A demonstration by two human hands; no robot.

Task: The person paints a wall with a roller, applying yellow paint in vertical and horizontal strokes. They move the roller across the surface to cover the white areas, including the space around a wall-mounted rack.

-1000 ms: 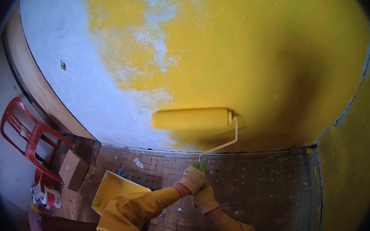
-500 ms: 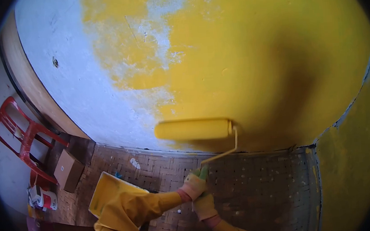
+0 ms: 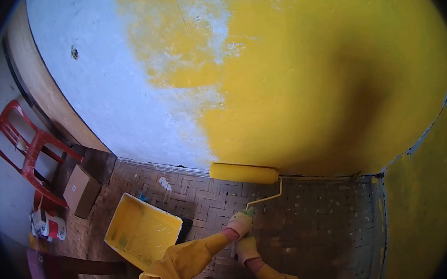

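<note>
A paint roller with a yellow-coated sleeve (image 3: 243, 173) lies along the foot of the wall, where the painted wall meets the floor. Its bent wire frame (image 3: 281, 187) runs down to a handle. My left hand (image 3: 239, 224), in a pale glove, is closed round the upper part of that handle. Just below it my right hand (image 3: 247, 249), gloved too, closes round the lower part. The wall bears yellow paint (image 3: 293, 97) on the right and bare pale blue (image 3: 110, 96) on the left, with patchy coverage between.
A yellow paint tray (image 3: 153, 207) sits on the woven-pattern floor (image 3: 304, 227) left of my arms. Farther left are a red plastic chair (image 3: 31, 154), a cardboard box (image 3: 82, 191) and a white-and-red bucket (image 3: 55, 227). Another dark purplish chair (image 3: 50, 276) stands at lower left.
The roller has moved down from the lower wall to its bottom edge. My left forearm has shifted, uncovering more of the tray. The view has shifted slightly too.
</note>
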